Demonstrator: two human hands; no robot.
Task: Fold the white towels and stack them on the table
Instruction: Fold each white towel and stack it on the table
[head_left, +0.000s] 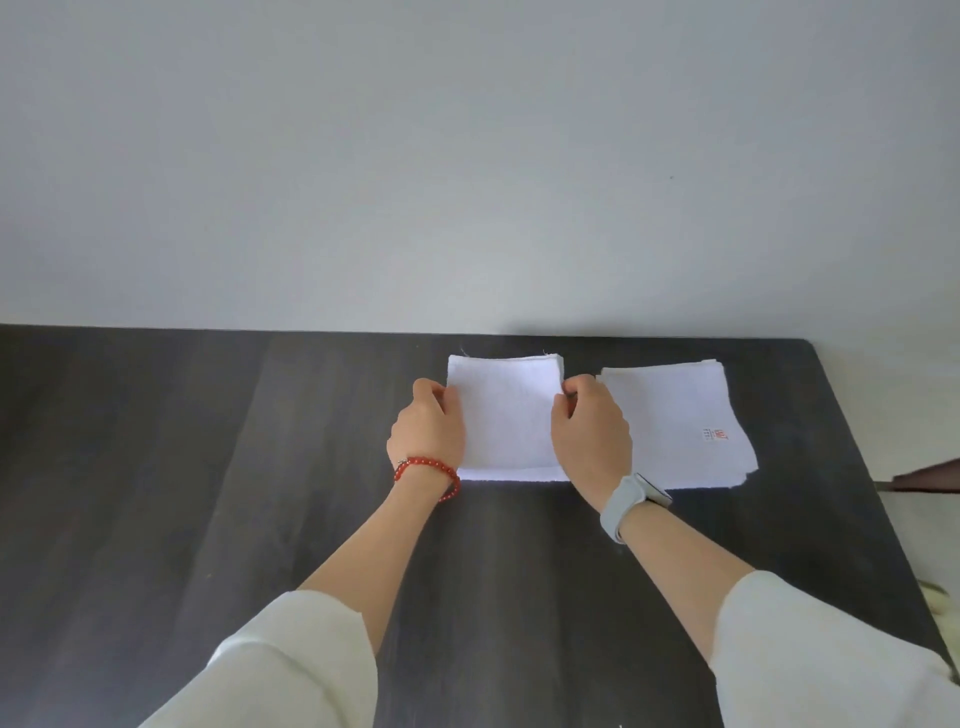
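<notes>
A dark, wood-grained table (260, 467) carries everything, pushed against a plain pale wall (467, 156). A stack of folded white towels (675, 421), soft and square, lies near the far right edge. Just beside it on the left, a folded towel (506, 415) is pinched at its side edges by the left hand (428, 428) and right hand (589, 431), probably to square it or lift it onto the stack.

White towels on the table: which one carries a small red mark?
The right towel pile, untouched beside the right hand; the folded towel held by both hands is plain.
</notes>
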